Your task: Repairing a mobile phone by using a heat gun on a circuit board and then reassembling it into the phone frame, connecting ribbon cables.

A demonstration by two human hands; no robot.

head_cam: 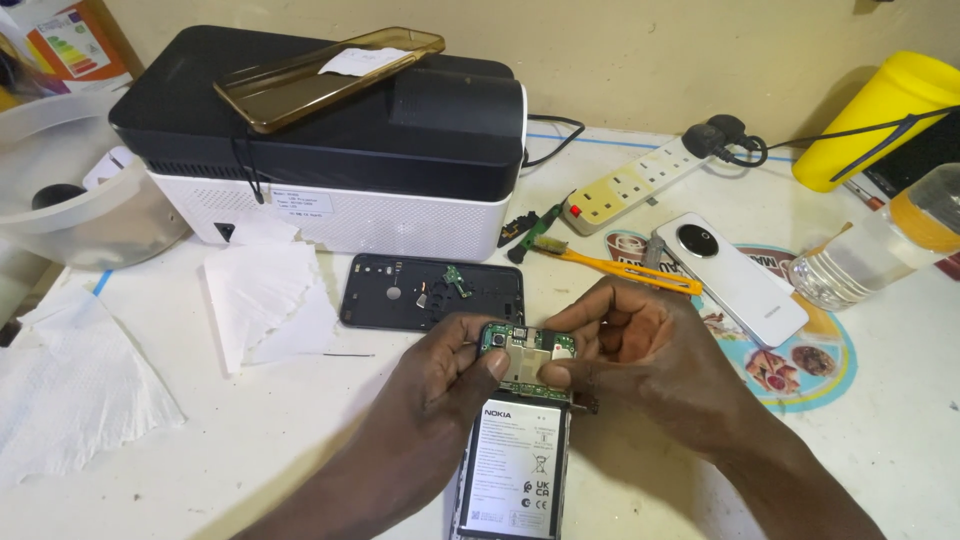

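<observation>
An opened phone (pixel 515 470) lies face down near the table's front edge, its white-labelled battery showing. At its top end sits a green circuit board (pixel 525 352) with metal shields. My left hand (pixel 450 370) pinches the board's left side. My right hand (pixel 625 345) pinches its right side, thumb pressed on the shield. Just behind the hands lies the phone's dark back cover (pixel 400 292), inside up, with a small green part resting in it.
A black-and-white printer (pixel 330 140) with an amber phone case (pixel 320 75) on top stands at the back. White tissues (pixel 265 300) lie left. A yellow toothbrush (pixel 620 268), white phone (pixel 735 275), power strip (pixel 635 180), plastic bottle (pixel 880 245) and yellow container (pixel 880 115) are right.
</observation>
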